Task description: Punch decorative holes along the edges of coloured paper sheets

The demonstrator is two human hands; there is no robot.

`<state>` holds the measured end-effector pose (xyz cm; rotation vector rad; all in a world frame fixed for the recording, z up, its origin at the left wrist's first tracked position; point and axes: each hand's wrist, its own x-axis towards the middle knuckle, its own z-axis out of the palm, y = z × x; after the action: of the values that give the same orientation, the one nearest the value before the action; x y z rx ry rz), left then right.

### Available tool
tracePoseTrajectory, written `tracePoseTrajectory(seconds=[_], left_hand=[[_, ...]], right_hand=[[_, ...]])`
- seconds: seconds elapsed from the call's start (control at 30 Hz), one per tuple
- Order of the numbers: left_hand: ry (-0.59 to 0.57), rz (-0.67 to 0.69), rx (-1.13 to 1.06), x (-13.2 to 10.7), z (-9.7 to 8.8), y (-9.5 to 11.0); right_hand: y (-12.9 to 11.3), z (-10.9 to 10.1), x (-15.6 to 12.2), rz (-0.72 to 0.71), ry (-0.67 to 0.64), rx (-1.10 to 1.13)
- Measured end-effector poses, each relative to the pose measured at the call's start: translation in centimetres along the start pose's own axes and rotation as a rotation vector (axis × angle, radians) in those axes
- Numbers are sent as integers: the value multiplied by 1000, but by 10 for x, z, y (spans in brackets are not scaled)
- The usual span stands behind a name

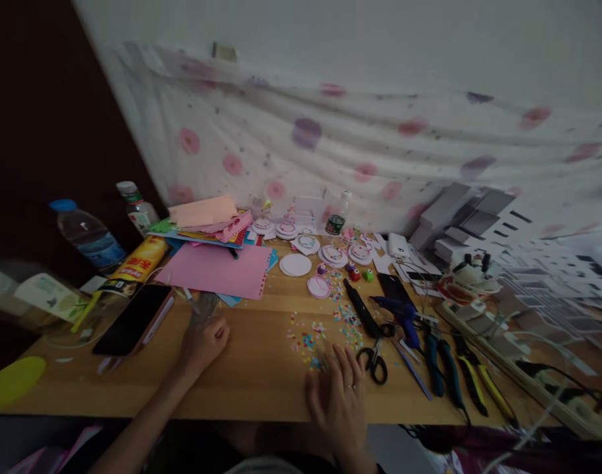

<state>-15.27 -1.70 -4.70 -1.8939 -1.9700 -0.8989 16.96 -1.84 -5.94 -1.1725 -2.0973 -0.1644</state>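
Observation:
My left hand (206, 339) is closed in a fist on the table, left of the middle. A crumpled clear plastic piece (206, 306) lies right behind the fist; what the fingers hold, if anything, is hidden. My right hand (340, 395), with a ring on one finger, rests open near the front edge, fingers stretched forward. Its fingertips reach the scattered coloured bits (308, 340), which look like small confetti or beads. Black-handled scissors (374, 364) lie just right of that hand. Farther back are a white paper disc (295, 264) and a pink-edged round piece (319, 286).
A phone (133, 320), pink paper (216, 268) and bottles (91, 237) are at the left. On the right lie a blue glue gun (402, 316), pliers (443, 365) and a power strip (518, 368) with cables. Decorated white discs (333, 255) stand at the back.

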Motion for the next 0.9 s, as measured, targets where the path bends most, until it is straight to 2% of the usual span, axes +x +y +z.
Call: tracePoseTrajectory(seconds=[0.3,0.43,0.6,0.7,0.8,0.87,0.9], left_hand=[[-21,58,-47,-2,2,-3],[-9,96,-84,-1,-1,-2],[25,170,-144,-2,-7,0],[30,204,-199,1,-2,9],[-72,126,-370,29,17,29],[-219,9,-513,64,37,49],[-253,8,-533,83,49,60]], right_hand=[[-3,-2,5,-10,90,7],[-2,-2,4,-10,84,30],[-2,-2,0,59,91,78],[-4,-2,0,111,133,103],[-8,-2,2,160,182,104],[-10,-2,2,181,196,103],[-11,-2,2,190,198,101]])
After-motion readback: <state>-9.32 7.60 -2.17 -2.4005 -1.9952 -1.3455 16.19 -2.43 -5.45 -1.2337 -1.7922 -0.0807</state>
